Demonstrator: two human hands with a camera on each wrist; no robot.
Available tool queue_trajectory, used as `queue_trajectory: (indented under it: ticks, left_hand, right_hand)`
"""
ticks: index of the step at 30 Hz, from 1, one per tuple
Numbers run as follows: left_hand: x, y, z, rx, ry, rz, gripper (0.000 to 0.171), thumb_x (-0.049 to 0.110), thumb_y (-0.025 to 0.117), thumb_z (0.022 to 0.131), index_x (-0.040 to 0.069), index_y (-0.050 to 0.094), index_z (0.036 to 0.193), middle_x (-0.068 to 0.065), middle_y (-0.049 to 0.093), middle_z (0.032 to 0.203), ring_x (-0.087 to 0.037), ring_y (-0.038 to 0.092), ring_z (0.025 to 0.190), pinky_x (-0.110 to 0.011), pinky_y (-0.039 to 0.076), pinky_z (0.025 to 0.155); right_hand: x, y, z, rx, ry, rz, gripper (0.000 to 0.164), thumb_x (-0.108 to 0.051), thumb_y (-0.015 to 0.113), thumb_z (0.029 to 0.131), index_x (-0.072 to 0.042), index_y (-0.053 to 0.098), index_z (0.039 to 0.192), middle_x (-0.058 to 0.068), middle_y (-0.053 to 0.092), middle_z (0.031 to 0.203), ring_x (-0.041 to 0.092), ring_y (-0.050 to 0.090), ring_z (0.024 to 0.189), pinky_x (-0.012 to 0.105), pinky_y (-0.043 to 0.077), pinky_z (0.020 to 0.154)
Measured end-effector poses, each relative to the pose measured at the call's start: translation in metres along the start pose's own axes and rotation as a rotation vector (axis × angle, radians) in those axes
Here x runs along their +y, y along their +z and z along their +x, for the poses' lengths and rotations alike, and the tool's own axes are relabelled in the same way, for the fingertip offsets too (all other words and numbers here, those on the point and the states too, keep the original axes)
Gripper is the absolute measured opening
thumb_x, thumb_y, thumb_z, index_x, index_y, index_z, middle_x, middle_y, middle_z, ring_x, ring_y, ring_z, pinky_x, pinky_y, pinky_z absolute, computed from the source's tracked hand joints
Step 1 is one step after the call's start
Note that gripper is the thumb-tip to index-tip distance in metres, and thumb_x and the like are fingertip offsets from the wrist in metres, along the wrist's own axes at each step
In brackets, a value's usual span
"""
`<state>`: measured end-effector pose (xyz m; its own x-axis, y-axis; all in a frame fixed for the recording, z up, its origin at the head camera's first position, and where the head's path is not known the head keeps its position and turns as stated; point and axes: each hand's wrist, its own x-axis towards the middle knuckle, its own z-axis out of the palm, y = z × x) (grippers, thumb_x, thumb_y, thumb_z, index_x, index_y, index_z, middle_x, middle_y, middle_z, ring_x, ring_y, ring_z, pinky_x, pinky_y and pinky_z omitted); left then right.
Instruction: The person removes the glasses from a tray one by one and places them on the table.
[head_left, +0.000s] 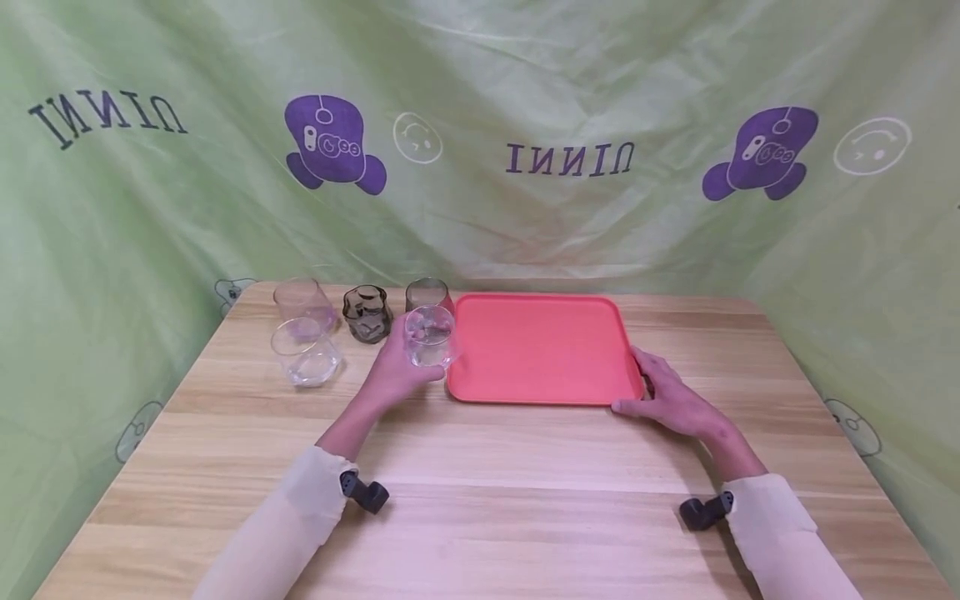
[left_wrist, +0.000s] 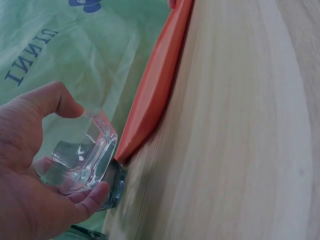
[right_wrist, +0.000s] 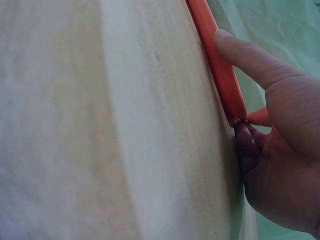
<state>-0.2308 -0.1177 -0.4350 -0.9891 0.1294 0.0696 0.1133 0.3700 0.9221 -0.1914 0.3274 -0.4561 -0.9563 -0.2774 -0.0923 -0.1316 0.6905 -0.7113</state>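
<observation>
My left hand (head_left: 392, 371) grips a clear drinking glass (head_left: 431, 340) beside the left edge of a red tray (head_left: 540, 350). In the left wrist view the thumb and fingers curl round this glass (left_wrist: 82, 157), which is tilted and raised above the tabletop. At the tray's near right corner, my right hand (head_left: 670, 402) holds the rim. The right wrist view shows its thumb on the tray's front side (right_wrist: 225, 75) and other fingers round the corner, partly hidden. Behind the held glass stands a smoky glass (head_left: 427, 292), partly covered.
Left of the hand stand a dark wavy glass (head_left: 367, 317), a pinkish-purple glass (head_left: 300, 298) and another clear glass (head_left: 309, 357). All rest on a wooden table (head_left: 510, 508). A green printed curtain (head_left: 480, 225) hangs behind and at both sides.
</observation>
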Motion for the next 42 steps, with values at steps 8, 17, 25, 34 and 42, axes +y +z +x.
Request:
queue_trajectory:
  ticks: [8, 17, 25, 34, 42]
  left_hand:
    - [-0.006, -0.01, -0.004, 0.022, 0.002, 0.032, 0.101, 0.004, 0.085, 0.071, 0.009, 0.029, 0.154, -0.022, 0.047, 0.147, -0.042, 0.049, 0.131, -0.057, 0.041, 0.109]
    - [-0.015, -0.017, -0.006, 0.041, -0.068, 0.043, 0.102, 0.007, 0.085, 0.073, 0.011, 0.026, 0.156, -0.025, 0.048, 0.145, -0.044, 0.05, 0.129, -0.057, 0.044, 0.106]
    - [-0.022, -0.022, -0.006, 0.059, -0.064, 0.037, 0.095, 0.008, 0.084, 0.073, 0.011, 0.031, 0.151, -0.024, 0.048, 0.145, -0.042, 0.048, 0.132, -0.058, 0.045, 0.105]
    - [-0.024, -0.024, -0.008, 0.064, -0.1, 0.042, 0.095, 0.008, 0.084, 0.074, 0.01, 0.03, 0.153, -0.025, 0.049, 0.144, -0.043, 0.048, 0.131, -0.059, 0.04, 0.109]
    - [-0.027, -0.026, -0.008, 0.068, -0.101, 0.049, 0.096, 0.008, 0.084, 0.074, 0.009, 0.029, 0.153, -0.025, 0.047, 0.144, -0.043, 0.048, 0.131, -0.058, 0.041, 0.108]
  right_hand:
    - [0.002, 0.001, 0.001, 0.003, -0.005, 0.011, 0.11, -0.042, 0.08, 0.089, -0.005, 0.009, 0.165, 0.028, 0.019, 0.16, 0.047, 0.023, 0.142, 0.071, 0.027, 0.11]
    - [0.003, 0.001, 0.001, 0.008, -0.009, 0.002, 0.11, -0.042, 0.08, 0.089, -0.003, 0.01, 0.164, 0.028, 0.02, 0.16, 0.047, 0.024, 0.142, 0.071, 0.027, 0.111]
    - [0.002, 0.001, 0.001, 0.009, -0.014, 0.003, 0.11, -0.042, 0.08, 0.089, -0.002, 0.01, 0.164, 0.028, 0.02, 0.16, 0.047, 0.024, 0.141, 0.071, 0.028, 0.11]
    - [0.002, 0.001, 0.002, 0.009, -0.02, 0.01, 0.11, -0.041, 0.081, 0.089, -0.003, 0.01, 0.164, 0.028, 0.02, 0.159, 0.047, 0.024, 0.141, 0.071, 0.029, 0.11]
    - [0.001, 0.001, 0.001, 0.008, -0.01, 0.009, 0.11, -0.041, 0.081, 0.089, -0.005, 0.01, 0.165, 0.028, 0.02, 0.16, 0.047, 0.024, 0.141, 0.071, 0.03, 0.109]
